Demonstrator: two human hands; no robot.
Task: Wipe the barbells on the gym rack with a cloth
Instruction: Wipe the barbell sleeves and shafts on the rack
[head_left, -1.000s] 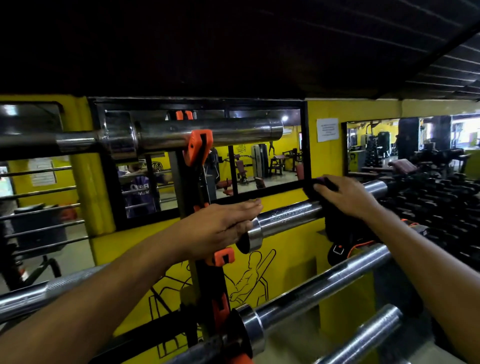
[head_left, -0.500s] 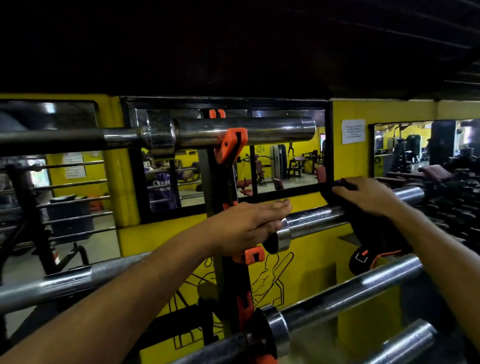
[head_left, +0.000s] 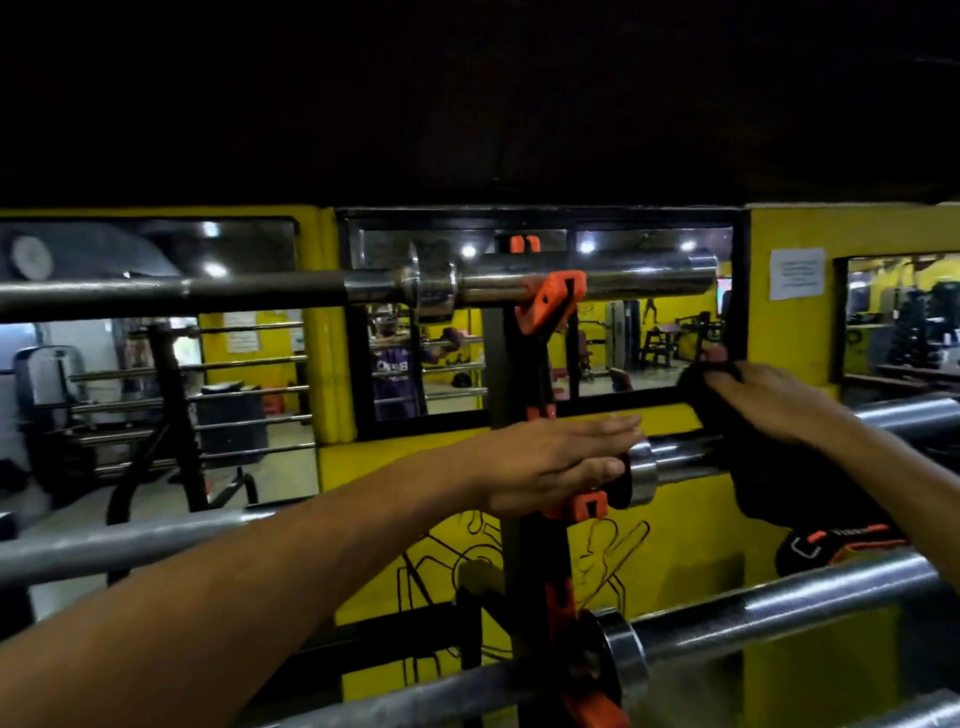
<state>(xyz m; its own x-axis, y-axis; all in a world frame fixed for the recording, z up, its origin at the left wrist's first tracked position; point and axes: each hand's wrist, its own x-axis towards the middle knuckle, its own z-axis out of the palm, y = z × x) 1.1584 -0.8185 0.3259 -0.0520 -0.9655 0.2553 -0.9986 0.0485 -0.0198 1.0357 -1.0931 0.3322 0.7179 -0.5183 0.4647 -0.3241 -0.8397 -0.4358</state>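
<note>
A gym rack (head_left: 524, 519) of chrome barbells stands before a yellow wall (head_left: 779, 332) and its mirrors; from my remote seat I read this as mid-wipe on the middle barbell (head_left: 675, 460), which runs from under my left fingers out past my right; a higher barbell (head_left: 597, 283) sits above both sets of fingers, a lower one (head_left: 753, 610) below them, neither touched. My left hand (head_left: 545, 462) lies flat at the collar, fingers (head_left: 608, 428) straight and pressed together, steadying the bar against the orange hook (head_left: 587, 504). My right hand (head_left: 774, 402) presses the dark cloth (head_left: 748, 467) onto the sleeve, fingers curled over it; the cloth hangs below them. To do this well, I judge, keep the left hand braced so the bar cannot roll; wrap the cloth round the sleeve and draw it outward in long strokes, turning the bar to reach its underside.
</note>
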